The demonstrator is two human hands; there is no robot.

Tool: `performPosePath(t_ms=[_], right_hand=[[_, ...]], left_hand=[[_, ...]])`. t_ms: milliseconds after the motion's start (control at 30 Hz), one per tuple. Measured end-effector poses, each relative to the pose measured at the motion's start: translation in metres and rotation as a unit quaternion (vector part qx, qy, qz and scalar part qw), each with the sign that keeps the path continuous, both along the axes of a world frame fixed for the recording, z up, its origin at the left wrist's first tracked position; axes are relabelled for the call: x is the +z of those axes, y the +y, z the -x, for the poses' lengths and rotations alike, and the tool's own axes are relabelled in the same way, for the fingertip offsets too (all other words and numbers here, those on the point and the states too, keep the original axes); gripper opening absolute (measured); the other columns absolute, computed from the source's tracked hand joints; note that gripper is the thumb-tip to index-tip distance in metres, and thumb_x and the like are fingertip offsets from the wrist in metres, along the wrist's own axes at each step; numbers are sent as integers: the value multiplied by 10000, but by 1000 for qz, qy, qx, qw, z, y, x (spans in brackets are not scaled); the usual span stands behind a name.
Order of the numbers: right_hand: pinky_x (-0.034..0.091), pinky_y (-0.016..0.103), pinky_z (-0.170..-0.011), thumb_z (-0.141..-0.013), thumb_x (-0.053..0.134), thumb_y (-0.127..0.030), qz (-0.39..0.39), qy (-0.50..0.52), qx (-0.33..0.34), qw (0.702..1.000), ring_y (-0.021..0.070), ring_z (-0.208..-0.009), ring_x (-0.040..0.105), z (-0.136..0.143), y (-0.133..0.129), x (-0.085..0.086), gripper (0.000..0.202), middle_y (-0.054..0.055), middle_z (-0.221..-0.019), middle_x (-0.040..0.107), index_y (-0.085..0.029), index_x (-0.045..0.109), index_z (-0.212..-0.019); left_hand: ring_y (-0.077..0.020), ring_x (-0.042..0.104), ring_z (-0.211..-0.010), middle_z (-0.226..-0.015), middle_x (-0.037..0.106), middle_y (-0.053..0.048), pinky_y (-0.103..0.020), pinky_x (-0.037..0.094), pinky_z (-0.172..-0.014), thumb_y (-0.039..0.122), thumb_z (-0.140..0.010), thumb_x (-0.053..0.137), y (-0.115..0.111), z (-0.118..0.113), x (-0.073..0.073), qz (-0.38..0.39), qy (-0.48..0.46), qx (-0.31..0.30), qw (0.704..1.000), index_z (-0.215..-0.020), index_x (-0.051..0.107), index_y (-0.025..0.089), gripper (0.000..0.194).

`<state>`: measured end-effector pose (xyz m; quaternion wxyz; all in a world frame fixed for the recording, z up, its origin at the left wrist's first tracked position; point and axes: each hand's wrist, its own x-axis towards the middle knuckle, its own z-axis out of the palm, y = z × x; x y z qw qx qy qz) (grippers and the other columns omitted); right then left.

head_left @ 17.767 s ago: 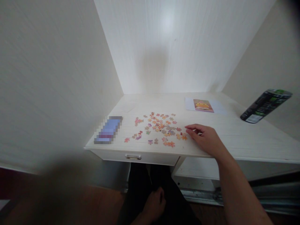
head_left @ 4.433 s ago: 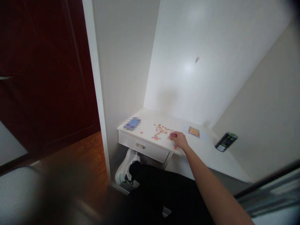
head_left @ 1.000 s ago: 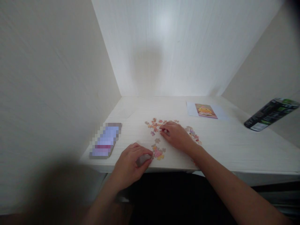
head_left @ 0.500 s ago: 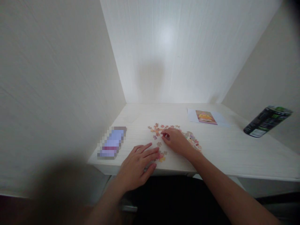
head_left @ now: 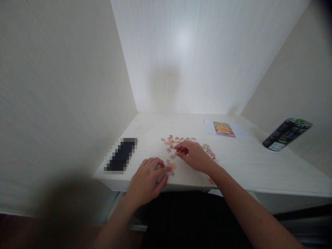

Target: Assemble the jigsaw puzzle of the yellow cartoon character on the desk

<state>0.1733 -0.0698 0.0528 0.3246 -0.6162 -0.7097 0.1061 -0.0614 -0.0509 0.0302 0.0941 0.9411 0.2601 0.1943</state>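
Observation:
Small jigsaw pieces [head_left: 170,141] in pink, orange and brown lie loosely on the white table [head_left: 233,166]. My right hand [head_left: 190,154] hovers over them with thumb and fingertips close together; whatever is between them is too small to name. More pieces [head_left: 211,155] lie to its right, partly hidden by the hand. At the front edge, my left hand [head_left: 149,178] rests with curled fingers beside a pink and yellow cluster of pieces [head_left: 171,167]. Its index finger touches the cluster, and something greyish shows under the fingers, not clear enough to name.
A blurred-out dark phone-like slab [head_left: 121,154] lies at the left. Behind the pieces, at the right, is a picture card [head_left: 224,129] on white paper. A black can [head_left: 286,134] stands farther right. Pale walls enclose the table on three sides.
My left hand's fingers have curled in from a spread pose. My right hand has shifted slightly, its fingers a little lower. The slab's screen went from lit to dark. The view has shifted slightly.

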Motion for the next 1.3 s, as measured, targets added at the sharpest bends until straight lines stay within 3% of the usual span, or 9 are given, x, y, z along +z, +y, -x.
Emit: performPosePath(t_ms=[133,233,533,733,1300], right_hand=[[512,276,-715,-804,649,-169,89,91,76,989,153,-746,654,3,-5,2,197,39,-876,729,-186,701,-994],[505,272,-690,-793,648,-168,126,92,110,982,152,-727,642,2,-7,0,191,37,-827,712,-169,702,-977],[502,272,-700,-778,633,-162,179,76,103,976,158,-748,657,2,-6,1,265,49,-846,721,-144,697,-1035],[492,261,-691,-771,637,-151,163,53,84,982,151,-738,652,6,-5,3,187,46,-836,719,-148,706,-946],[480,269,-719,-774,631,-136,124,34,78,989,148,-755,640,3,-4,-4,250,40,-884,726,-172,718,-1006]], left_hand=[[-220,481,-1009,-1093,540,-59,-423,403,-896,342,-955,419,1,-2,-2,-9,11,17,1000,-1215,598,323,316],[-223,479,-1017,-1096,539,-55,-430,392,-904,354,-949,432,2,-3,-3,-10,19,19,1000,-1205,603,320,310],[-219,480,-1012,-1083,540,-47,-417,382,-889,345,-937,454,1,-3,-1,-16,14,22,1000,-1184,611,315,295],[-217,478,-1018,-1085,537,-45,-417,376,-896,351,-934,462,2,-3,-1,-20,14,21,999,-1194,606,320,299],[-221,487,-1021,-1109,545,-48,-427,398,-903,350,-934,459,2,-4,-2,-23,10,31,999,-1192,613,319,302]])
